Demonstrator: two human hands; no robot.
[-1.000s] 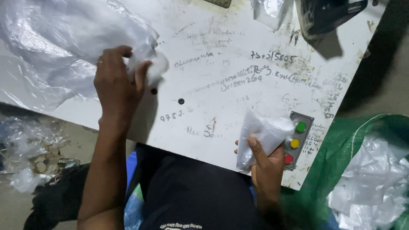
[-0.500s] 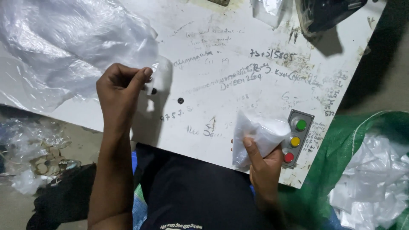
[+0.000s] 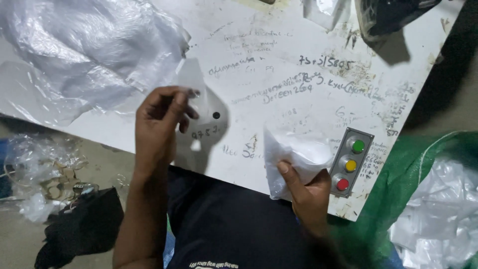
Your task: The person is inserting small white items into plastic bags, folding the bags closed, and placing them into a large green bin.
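My left hand (image 3: 159, 124) pinches a small clear plastic bag (image 3: 195, 92) between thumb and fingers, lifted just above the white table (image 3: 279, 65). The bag hangs beside a big heap of clear plastic sheeting (image 3: 84, 55) at the table's left. My right hand (image 3: 306, 192) grips a white bundle in clear plastic (image 3: 294, 154) at the table's near edge, close to a grey control box with green, yellow and red buttons (image 3: 351, 162).
The white table is covered in handwriting and has a small dark hole (image 3: 216, 115). A dark object (image 3: 393, 15) sits at the far right corner. A green sack with plastic pieces (image 3: 433, 199) stands at right. Plastic scraps and black cloth (image 3: 64, 214) lie on the floor at left.
My left hand has drawn back from the plastic heap toward me, pulling a small clear bag free. My right hand has stayed put with its white bundle.
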